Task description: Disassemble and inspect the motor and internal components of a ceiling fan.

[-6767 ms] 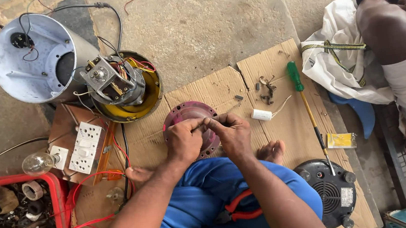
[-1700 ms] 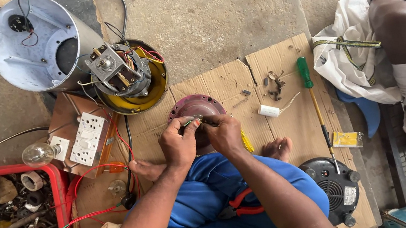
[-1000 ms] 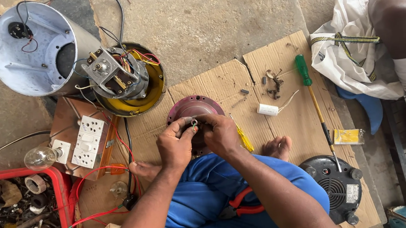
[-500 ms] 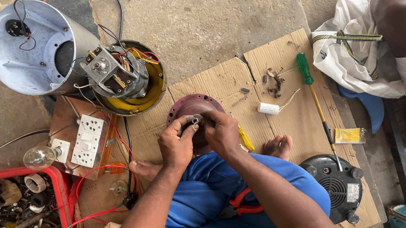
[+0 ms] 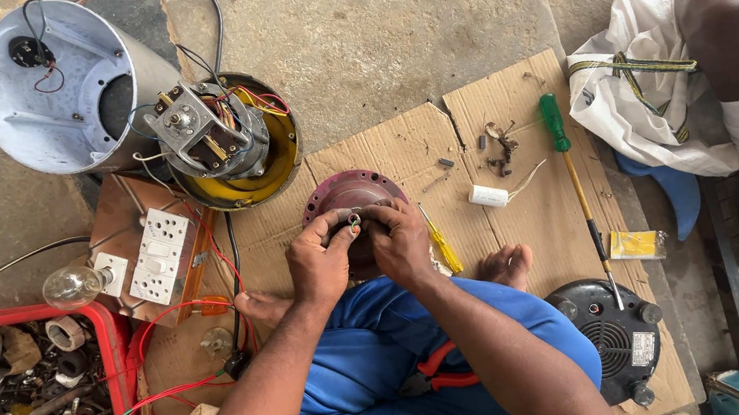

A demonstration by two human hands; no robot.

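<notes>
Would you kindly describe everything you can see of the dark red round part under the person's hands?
The dark red round part is a domed, disc-shaped metal-looking housing with a flanged rim, dusty and worn. It lies flat on the cardboard. The left hand and right hand cover its near half, pinching something small at its centre.

2 hands cover most of the maroon disc; tiny part between fingertips too small to identify. Red crate cut off at left edge.

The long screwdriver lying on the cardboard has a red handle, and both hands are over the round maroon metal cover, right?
Not quite. The head view shows the long screwdriver has a green handle, not red. It does lie on the cardboard, and both the left hand and right hand are over the round maroon metal cover.
</notes>
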